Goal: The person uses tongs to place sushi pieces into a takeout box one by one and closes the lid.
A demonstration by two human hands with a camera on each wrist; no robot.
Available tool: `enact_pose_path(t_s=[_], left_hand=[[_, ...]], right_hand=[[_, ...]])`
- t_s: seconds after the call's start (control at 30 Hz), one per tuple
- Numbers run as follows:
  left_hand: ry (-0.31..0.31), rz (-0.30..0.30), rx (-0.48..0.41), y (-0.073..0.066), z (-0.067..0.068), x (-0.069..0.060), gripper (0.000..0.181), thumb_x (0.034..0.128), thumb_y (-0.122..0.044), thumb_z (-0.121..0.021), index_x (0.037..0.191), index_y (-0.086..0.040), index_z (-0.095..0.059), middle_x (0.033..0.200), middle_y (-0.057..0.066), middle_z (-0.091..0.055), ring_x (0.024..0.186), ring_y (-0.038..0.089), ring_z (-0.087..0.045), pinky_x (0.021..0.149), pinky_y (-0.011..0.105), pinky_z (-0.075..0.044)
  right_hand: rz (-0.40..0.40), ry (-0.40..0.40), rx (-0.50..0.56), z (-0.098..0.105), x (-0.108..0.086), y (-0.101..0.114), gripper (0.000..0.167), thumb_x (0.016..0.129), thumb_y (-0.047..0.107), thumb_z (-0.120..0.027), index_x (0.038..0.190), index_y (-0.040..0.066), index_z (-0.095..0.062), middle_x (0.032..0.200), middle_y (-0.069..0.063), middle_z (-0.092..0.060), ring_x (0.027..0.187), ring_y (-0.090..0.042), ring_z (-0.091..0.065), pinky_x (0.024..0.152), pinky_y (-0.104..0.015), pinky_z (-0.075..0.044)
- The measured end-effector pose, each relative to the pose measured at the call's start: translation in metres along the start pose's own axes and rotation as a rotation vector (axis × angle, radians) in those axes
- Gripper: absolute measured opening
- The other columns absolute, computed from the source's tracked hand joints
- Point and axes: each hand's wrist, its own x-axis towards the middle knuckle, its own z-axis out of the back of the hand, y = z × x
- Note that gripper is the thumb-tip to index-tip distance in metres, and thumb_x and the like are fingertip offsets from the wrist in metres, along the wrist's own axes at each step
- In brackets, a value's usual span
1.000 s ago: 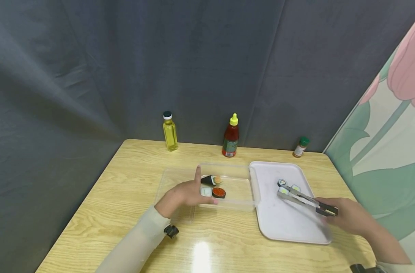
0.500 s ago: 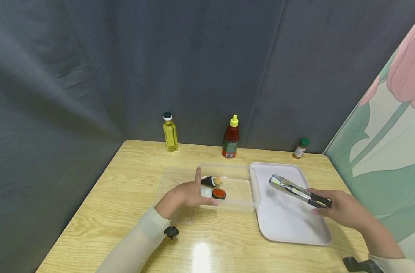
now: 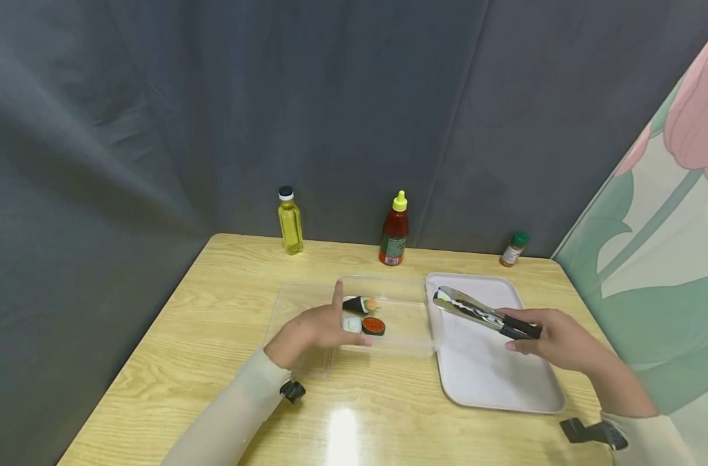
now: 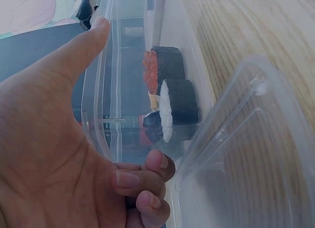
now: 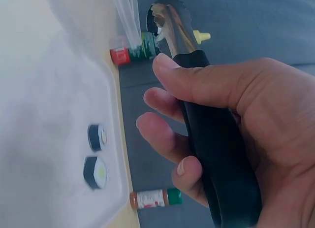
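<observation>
At left, across a clear plastic box (image 3: pixel 406 317), we spread our left hand (image 3: pixel 321 328); inside lie a black cone-shaped roll (image 3: pixel 355 305) and round orange-topped sushi (image 3: pixel 374 325). Over a white tray (image 3: pixel 494 382), a pale piece (image 3: pixel 443 296) sits pinched in black-handled metal tongs (image 3: pixel 486 315) our right hand (image 3: pixel 564 338) grips.

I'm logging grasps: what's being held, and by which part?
The right grip holds tongs by the black handle; their tips pinch a sushi piece. Whether the left grip holds the clear box is unclear.
</observation>
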Motion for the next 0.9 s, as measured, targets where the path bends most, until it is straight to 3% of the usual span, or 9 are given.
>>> enact_pose_path(t_s=[0.2, 0.4, 0.6, 0.9], left_hand=[[0.005, -0.008, 0.001, 0.000, 0.000, 0.000, 0.146, 0.0822, -0.082, -0.070, 0.164, -0.016, 0.031, 0.076, 0.007, -0.069, 0.059, 0.017, -0.057, 0.060, 0.033, -0.042], [0.001, -0.003, 0.007, -0.001, 0.000, -0.002, 0.146, 0.0817, -0.083, -0.069, 0.164, -0.017, 0.031, 0.079, 0.008, -0.071, 0.063, 0.019, -0.061, 0.063, 0.033, -0.045], [0.007, 0.010, 0.002, -0.002, 0.001, -0.001, 0.147, 0.0815, -0.082, -0.071, 0.164, -0.016, 0.031, 0.079, 0.010, -0.072, 0.057, 0.018, -0.056, 0.058, 0.033, -0.042], [0.011, 0.012, 0.009, -0.002, 0.002, 0.001, 0.148, 0.0807, -0.084, -0.070, 0.163, -0.016, 0.032, 0.079, 0.011, -0.073, 0.057, 0.018, -0.057, 0.057, 0.033, -0.043]], right_hand=[[0.003, 0.082, 0.031, 0.000, 0.017, 0.015, 0.059, 0.085, 0.018, -0.089, 0.139, 0.005, -0.070, 0.104, -0.003, -0.076, 0.077, 0.000, -0.053, 0.065, -0.024, -0.047], [0.062, 0.124, -0.052, -0.001, 0.036, 0.034, 0.058, 0.085, 0.020, -0.089, 0.139, 0.010, -0.071, 0.108, 0.003, -0.076, 0.081, -0.002, -0.051, 0.069, -0.024, -0.046], [0.130, 0.192, -0.086, -0.003, 0.056, 0.051, 0.054, 0.086, 0.016, -0.088, 0.137, 0.010, -0.072, 0.104, 0.006, -0.077, 0.076, -0.001, -0.051, 0.067, -0.023, -0.045], [0.131, 0.226, -0.211, -0.012, 0.081, 0.072, 0.053, 0.087, 0.019, -0.088, 0.138, 0.018, -0.073, 0.103, 0.007, -0.077, 0.080, -0.008, -0.055, 0.073, -0.030, -0.047]])
